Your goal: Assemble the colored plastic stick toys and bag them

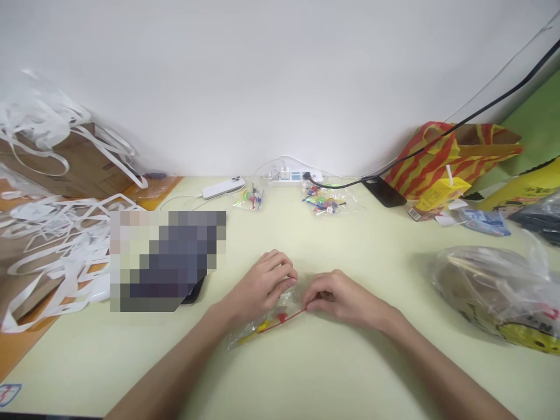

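My left hand is closed, its fingers curled over the upper end of a small clear plastic bag that lies on the table. Inside the bag are a yellow piece and a small red piece; the left palm covers part of them. A thin red stick runs from the bag up to my right hand. The thumb and forefinger of that hand pinch the stick's end. What the left fingertips grip is partly hidden.
Two bags of colourful small parts lie near a power strip. Phones, a juice carton, a striped bag and a plastic-wrapped package stand around. White straps pile up left, beside a blurred-out dark object.
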`<state>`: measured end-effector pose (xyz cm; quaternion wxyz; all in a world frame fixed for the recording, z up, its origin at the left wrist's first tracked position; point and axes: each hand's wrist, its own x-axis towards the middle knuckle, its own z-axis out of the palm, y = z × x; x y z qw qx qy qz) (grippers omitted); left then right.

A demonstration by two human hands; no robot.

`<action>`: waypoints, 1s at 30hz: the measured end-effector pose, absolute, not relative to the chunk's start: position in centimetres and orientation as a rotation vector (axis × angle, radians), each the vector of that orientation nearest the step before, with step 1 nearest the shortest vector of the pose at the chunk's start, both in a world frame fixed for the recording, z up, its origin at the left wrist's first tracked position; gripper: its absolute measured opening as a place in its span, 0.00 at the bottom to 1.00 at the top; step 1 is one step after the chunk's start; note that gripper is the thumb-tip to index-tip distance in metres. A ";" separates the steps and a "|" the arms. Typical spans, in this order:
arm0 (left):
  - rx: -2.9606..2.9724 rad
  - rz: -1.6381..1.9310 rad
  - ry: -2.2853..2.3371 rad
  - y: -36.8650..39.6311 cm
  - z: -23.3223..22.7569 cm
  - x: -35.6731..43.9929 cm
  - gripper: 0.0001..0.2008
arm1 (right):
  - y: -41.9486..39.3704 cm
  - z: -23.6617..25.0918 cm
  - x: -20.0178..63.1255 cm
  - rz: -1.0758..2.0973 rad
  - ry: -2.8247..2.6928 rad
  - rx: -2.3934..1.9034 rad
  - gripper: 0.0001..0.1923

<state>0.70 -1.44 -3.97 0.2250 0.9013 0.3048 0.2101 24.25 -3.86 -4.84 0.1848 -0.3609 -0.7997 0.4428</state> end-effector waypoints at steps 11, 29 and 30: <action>2.490 0.593 0.841 -1.5 -4.0 0.8 0.09 | -4.1 -5.6 23.4 1.312 -2.245 -0.955 0.10; 2.470 0.556 0.847 -1.6 -4.1 0.9 0.09 | -4.9 -6.8 22.1 1.095 -2.258 -1.079 0.15; 2.467 0.560 0.845 -1.6 -4.1 0.9 0.09 | -5.0 -6.8 21.9 1.052 -2.246 -1.141 0.19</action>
